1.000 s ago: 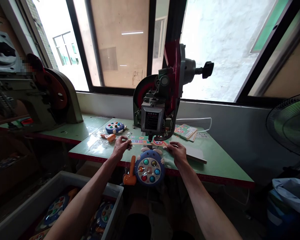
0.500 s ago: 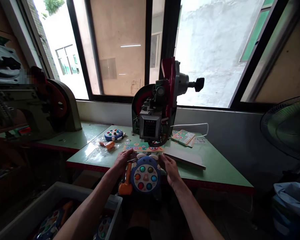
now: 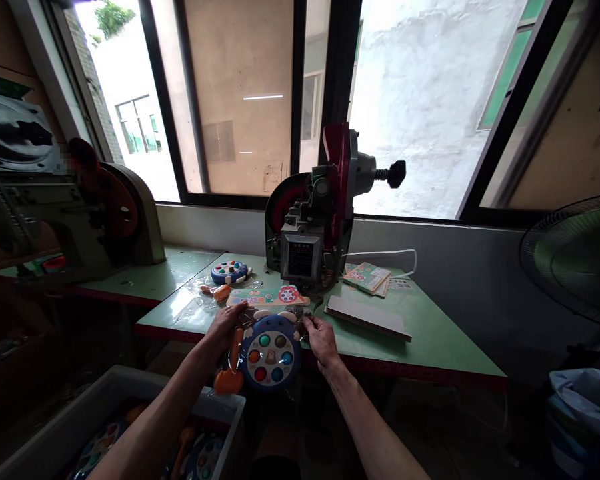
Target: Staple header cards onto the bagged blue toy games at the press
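In front of me hangs a bagged toy (image 3: 271, 353), a blue round whack-a-mole game with coloured buttons and white ears. An orange toy hammer (image 3: 231, 367) lies beside it inside the clear plastic. Along the bag's top runs a printed header card (image 3: 260, 297). My left hand (image 3: 226, 325) is closed on the bag's upper left, near the card. The upper right edge of the plastic is pinched by my right hand (image 3: 322, 339). A stapling machine (image 3: 303, 247) with a red wheel cover stands just behind the card.
Another blue toy (image 3: 229, 271) and an orange hammer (image 3: 217, 292) lie on the green table (image 3: 450, 343). To the right are a cardboard stack (image 3: 367, 319) and printed cards (image 3: 367, 277). A grey crate (image 3: 237, 413) with several bagged toys stands lower left; a fan (image 3: 575, 253) is far right.
Both hands have moved left with the bagged toy, away from the machine's head. The header card now shows more fully, in front of the machine and to its left.
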The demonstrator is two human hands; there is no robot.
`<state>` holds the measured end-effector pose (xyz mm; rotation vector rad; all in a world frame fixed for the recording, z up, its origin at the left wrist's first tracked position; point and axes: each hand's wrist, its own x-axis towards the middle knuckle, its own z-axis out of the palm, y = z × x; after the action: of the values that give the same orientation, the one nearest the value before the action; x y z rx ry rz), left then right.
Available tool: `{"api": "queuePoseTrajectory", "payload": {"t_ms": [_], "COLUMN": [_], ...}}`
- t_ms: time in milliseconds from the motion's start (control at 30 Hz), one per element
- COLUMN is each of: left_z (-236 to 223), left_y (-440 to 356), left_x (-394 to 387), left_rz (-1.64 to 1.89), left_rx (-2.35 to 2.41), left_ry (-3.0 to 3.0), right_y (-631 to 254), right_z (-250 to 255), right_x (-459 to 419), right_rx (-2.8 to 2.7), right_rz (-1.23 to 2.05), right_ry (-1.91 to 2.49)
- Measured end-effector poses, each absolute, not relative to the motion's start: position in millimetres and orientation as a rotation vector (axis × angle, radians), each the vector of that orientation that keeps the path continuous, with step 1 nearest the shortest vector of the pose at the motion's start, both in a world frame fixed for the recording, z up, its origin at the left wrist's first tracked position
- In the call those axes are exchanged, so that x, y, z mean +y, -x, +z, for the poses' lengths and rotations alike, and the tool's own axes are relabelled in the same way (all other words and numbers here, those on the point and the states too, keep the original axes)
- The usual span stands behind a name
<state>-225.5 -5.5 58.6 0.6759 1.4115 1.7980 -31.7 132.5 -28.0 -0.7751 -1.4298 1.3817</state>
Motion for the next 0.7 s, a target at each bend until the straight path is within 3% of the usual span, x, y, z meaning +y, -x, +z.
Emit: {"api": "queuePoseTrajectory", "payload": {"t_ms": [400, 567, 700], "left_z": [42, 35, 25], "left_y": [216, 223, 260], "left_x": [-24, -96, -186], "left_rz": [1.753, 1.784, 1.856], "left_rx": [1.322, 1.459, 1.783], "left_ry": [-0.577, -0.593, -0.601], "right_y": [19, -13, -54], "right_z": [-5, -7, -36], "right_x": [121, 87, 61], "right_rx": [-1.415, -1.495, -1.605], "right_rz": [1.461, 1.654, 1.645], "right_ry": [0.756, 0.750, 0.865]}}
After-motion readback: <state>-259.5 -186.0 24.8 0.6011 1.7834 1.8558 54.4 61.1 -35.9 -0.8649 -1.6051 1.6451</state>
